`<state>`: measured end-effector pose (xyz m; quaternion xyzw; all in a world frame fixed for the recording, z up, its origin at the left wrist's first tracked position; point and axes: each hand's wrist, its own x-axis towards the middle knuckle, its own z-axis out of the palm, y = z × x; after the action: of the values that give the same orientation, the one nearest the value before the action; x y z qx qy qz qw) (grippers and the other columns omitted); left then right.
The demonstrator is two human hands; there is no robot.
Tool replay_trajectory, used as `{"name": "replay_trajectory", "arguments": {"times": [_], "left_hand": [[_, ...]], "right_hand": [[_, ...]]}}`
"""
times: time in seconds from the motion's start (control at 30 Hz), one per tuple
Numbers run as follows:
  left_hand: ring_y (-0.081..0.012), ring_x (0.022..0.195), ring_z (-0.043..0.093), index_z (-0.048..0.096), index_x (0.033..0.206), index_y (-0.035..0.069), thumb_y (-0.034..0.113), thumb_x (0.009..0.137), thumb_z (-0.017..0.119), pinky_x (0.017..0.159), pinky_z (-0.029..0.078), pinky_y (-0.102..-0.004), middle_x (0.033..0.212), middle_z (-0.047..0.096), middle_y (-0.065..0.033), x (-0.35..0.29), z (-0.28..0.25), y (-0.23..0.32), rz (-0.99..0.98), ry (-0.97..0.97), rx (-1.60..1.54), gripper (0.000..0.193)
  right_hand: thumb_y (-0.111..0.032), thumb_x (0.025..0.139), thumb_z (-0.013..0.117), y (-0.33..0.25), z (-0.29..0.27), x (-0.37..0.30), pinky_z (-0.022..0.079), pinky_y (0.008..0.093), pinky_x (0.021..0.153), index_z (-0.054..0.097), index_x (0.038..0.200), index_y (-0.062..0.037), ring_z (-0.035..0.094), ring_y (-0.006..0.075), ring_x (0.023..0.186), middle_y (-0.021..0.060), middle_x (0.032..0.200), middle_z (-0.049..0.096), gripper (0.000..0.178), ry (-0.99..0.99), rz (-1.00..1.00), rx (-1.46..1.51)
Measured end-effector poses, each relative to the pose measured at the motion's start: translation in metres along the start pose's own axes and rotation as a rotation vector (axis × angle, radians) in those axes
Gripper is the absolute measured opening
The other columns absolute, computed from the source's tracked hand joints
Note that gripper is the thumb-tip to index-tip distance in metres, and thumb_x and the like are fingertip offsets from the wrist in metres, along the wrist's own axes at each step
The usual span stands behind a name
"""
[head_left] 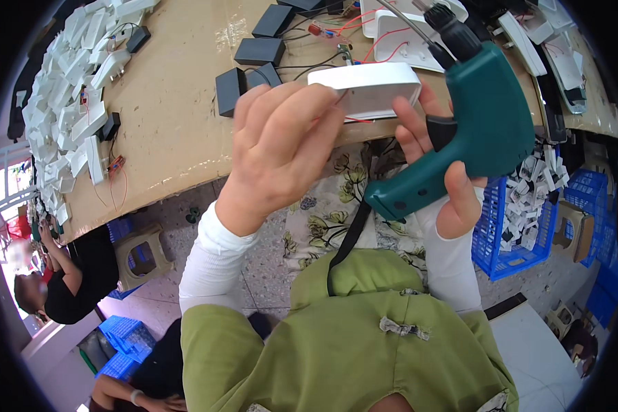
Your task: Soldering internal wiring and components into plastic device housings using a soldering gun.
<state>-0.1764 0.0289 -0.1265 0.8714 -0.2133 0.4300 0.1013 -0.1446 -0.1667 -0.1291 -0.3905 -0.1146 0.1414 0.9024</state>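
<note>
A white plastic case (381, 74) is tilted above the table edge, its hollow side toward me. My left hand (275, 147) is closed, with its fingertips at the left end of the case; the thumb and exactly what it pinches are partly hidden. A short red wire (358, 120) shows just below the case. In my right hand (453, 206) is a green pistol-shaped soldering gun (491, 110), gripped between thumb and fingers. Its black trigger faces the case, and its thin metal rod points to the upper left. Some right fingertips are close to the right end of the case.
Black boxes (259, 51) with leads lie on the brown table (178, 89). White casings (82, 75) are heaped at left; open cases (408, 48) with red wires lie behind. A blue crate (487, 226) of white parts stands at right. Another person (82, 281) sits at left.
</note>
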Motion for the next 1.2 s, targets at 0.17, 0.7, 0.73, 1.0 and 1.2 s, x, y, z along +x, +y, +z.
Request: {"name": "replay_trajectory", "arguments": {"times": [0.17, 0.7, 0.73, 1.0, 1.2], "left_hand": [[-0.0149, 0.08, 0.055, 0.066, 0.086, 0.009, 0.012, 0.057, 0.065, 0.069, 0.034, -0.0309, 0.089, 0.057, 0.0006, 0.001, -0.006, 0.003, 0.06, -0.047, 0.138, 0.028], [-0.0137, 0.09, 0.053, 0.062, 0.078, 0.014, 0.014, 0.056, 0.064, 0.081, 0.028, -0.0361, 0.095, 0.057, 0.0041, -0.001, 0.005, 0.004, -0.023, -0.008, 0.127, 0.022], [-0.0137, 0.09, 0.053, 0.062, 0.078, 0.014, 0.014, 0.056, 0.064, 0.081, 0.028, -0.0361, 0.095, 0.057, 0.0041, -0.001, 0.004, 0.005, -0.024, -0.009, 0.127, 0.022], [-0.0157, 0.095, 0.053, 0.061, 0.074, 0.014, 0.009, 0.059, 0.068, 0.094, 0.024, -0.0431, 0.101, 0.057, 0.0018, 0.004, 0.004, 0.003, -0.044, -0.062, 0.082, 0.017], [-0.0266, 0.098, 0.056, 0.064, 0.073, 0.007, 0.004, 0.063, 0.069, 0.091, 0.036, -0.0404, 0.108, 0.058, -0.0108, 0.018, -0.006, -0.001, -0.137, -0.155, 0.011, 0.012]], "right_hand": [[-0.021, 0.08, 0.067, 0.002, 0.002, -0.002, 0.042, 0.0427, 0.096, 0.029, 0.137, -0.0001, 0.048, 0.0355, 0.118, 0.0235, 0.134, 0.038, 0.072, 0.012, 0.009, 0.028], [-0.02, 0.079, 0.07, 0.007, 0.002, 0.001, 0.044, 0.0412, 0.096, 0.033, 0.135, -0.0015, 0.05, 0.0321, 0.117, 0.0206, 0.133, 0.04, 0.07, 0.007, -0.021, 0.0], [-0.02, 0.078, 0.07, 0.007, 0.003, 0.001, 0.044, 0.0413, 0.096, 0.034, 0.135, -0.0016, 0.05, 0.032, 0.116, 0.0206, 0.133, 0.041, 0.07, 0.012, -0.026, 0.003], [-0.019, 0.079, 0.069, 0.009, 0.004, 0.003, 0.045, 0.0413, 0.095, 0.035, 0.134, -0.0016, 0.051, 0.0314, 0.115, 0.02, 0.132, 0.042, 0.068, 0.029, -0.025, 0.003], [-0.017, 0.08, 0.069, 0.01, 0.004, 0.003, 0.044, 0.0402, 0.096, 0.036, 0.133, -0.0009, 0.051, 0.0312, 0.115, 0.0191, 0.132, 0.043, 0.065, 0.036, -0.021, -0.002]]}}
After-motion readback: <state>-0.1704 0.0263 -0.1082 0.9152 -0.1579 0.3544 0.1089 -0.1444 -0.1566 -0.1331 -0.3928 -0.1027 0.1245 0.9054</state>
